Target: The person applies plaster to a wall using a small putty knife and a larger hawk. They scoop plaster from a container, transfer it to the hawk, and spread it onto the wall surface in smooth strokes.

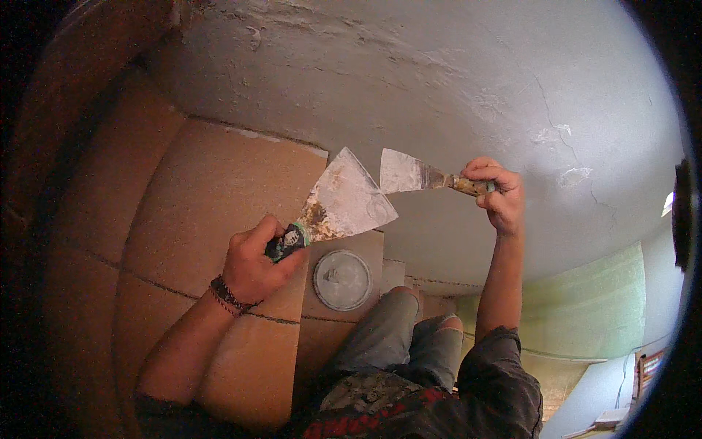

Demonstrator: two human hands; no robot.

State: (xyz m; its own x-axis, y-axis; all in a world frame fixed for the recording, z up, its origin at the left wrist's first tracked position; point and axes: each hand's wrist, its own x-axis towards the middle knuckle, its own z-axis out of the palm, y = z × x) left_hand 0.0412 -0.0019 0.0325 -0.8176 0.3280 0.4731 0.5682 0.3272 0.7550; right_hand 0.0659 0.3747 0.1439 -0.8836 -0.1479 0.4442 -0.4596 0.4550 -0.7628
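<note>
I see the left hand [257,256] clasping a wide scraper [346,196], right hand [503,194] a narrow scraper [404,173], edges close; beneath both grips, open air, then a whitish-smeared tub [317,280].

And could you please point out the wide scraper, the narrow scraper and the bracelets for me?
Wide scraper [345,197]: head view, on the middle of its blade.
Narrow scraper [409,174]: head view, on its blade.
Bracelets [225,293]: head view, on the dark band.
</note>
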